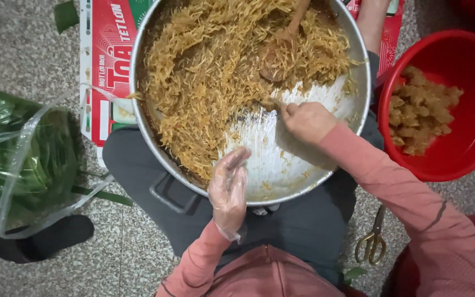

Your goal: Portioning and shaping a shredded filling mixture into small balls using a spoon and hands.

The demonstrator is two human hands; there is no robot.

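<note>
My left hand (229, 190), at the lower middle of the frame, wears a thin, clear, crinkled plastic glove that ends loosely at the wrist. My right hand (306, 121), right of centre, is bare. Both arms are covered by long, close-fitting salmon-pink sleeves with narrow dark seam lines curving across them, and the same pink cloth shows at the bottom edge. Dark grey trousers cover my legs across the middle.

The gloved left hand (229, 190) rests on the pan (358, 104) rim; the bare right hand (306, 121) scrapes golden shreds (204, 71) inside (a wooden spoon (281, 47) lies among them). A red bowl (468, 143) sits beside.
</note>
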